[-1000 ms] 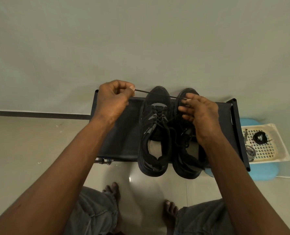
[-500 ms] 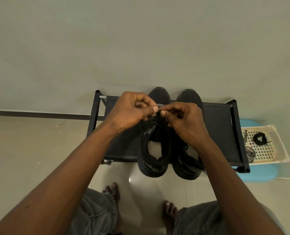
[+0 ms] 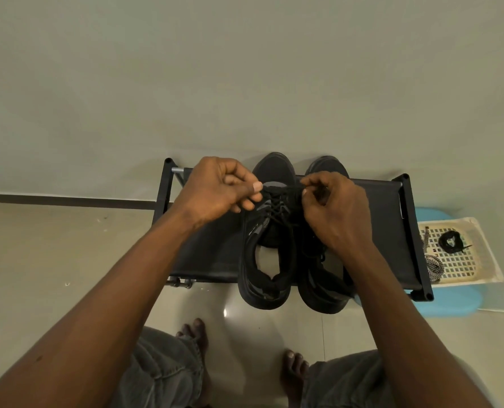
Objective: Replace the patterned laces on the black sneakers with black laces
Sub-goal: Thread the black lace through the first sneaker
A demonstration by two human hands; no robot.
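The lacing step is judged to be in hand on the left sneaker (image 3: 250, 254): a black lace (image 3: 277, 203) is already crossed through its eyelets. The lace is pinched between thumb and forefinger of the left hand (image 3: 224, 187) at the toe end of the lacing. The fingers of the right hand (image 3: 336, 210) are curled, and the other side of the same lace is pinched at their tips, though the contact is partly hidden. The right sneaker (image 3: 324, 293) stands touching the first and is largely covered by the right wrist; its lacing cannot be made out.

For the next move, both ends are probably to be drawn even and the crossings tightened row by row; equal tension is called for.

Both sneakers are set toes toward the wall (image 3: 245, 69) on a black fabric-topped rack (image 3: 212, 254), heels overhanging its near edge. The rack is placed on a glossy tiled floor (image 3: 53, 260). Beside it, a cream perforated basket (image 3: 486, 272) is rested on a blue plastic object (image 3: 451, 303); a patterned lace (image 3: 433, 267) and a spare lace coil (image 3: 451, 241) are held in it.
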